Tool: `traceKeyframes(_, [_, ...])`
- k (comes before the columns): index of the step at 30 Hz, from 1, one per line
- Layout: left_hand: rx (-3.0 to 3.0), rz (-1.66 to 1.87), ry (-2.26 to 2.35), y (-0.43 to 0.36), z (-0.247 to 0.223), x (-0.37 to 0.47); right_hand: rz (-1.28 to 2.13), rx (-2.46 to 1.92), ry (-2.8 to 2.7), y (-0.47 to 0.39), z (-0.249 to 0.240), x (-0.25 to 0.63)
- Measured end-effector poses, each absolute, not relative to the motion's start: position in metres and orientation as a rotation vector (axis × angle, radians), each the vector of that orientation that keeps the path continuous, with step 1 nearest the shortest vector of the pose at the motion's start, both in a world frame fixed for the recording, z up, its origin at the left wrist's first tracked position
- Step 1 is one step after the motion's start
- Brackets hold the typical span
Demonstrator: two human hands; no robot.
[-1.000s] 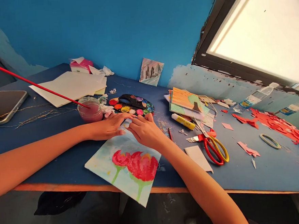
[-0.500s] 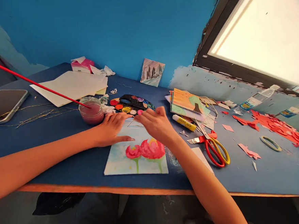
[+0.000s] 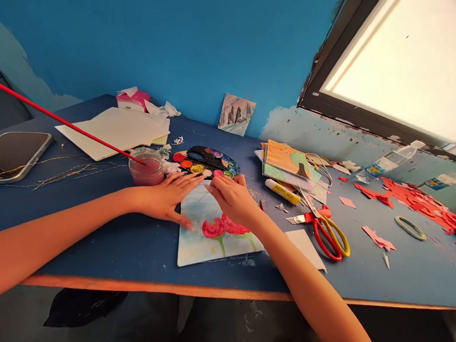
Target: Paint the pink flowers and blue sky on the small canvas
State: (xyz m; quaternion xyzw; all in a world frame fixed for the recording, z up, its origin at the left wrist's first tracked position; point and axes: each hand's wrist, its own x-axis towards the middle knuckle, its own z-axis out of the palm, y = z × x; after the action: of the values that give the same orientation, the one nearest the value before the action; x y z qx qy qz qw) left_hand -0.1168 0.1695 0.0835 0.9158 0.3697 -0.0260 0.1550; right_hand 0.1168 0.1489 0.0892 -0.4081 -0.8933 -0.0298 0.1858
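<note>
A small painting (image 3: 198,248) of pink-red flowers on green stems, with a pale blue background, lies in front of me on the blue table. My left hand (image 3: 167,198) is spread flat at its left side, thumb resting on the picture and fingers reaching over its top edge. Over the upper right of the painting, my right hand (image 3: 232,197) is closed, its fingertips low near the surface. A thin line shows by these fingertips; whether it is something held is unclear. Just beyond both hands is a black paint palette (image 3: 207,159) with several colours.
A glass jar (image 3: 146,169) of reddish water holds a long red-handled brush (image 3: 52,118). To the right are a glue stick (image 3: 282,190), a cutter (image 3: 299,219), scissors (image 3: 328,231) and red paper scraps (image 3: 417,194). A phone (image 3: 16,154) and white sheets (image 3: 111,129) lie left.
The painting has shifted right and turned slightly. My right hand has come down and lower over it, and my left thumb has moved down along the picture's left side.
</note>
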Motion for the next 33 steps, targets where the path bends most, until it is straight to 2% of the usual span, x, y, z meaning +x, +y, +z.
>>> traceKeyframes(14, [2.567,-0.105,1.116,0.166,0.087,-0.112,0.349,-1.226,-2.472,0.154,0.087,0.098])
traceKeyframes(33, [2.651,-0.017,1.047,0.172,0.079,-0.115,0.194,-1.189,-2.529,0.157,0.078,0.102])
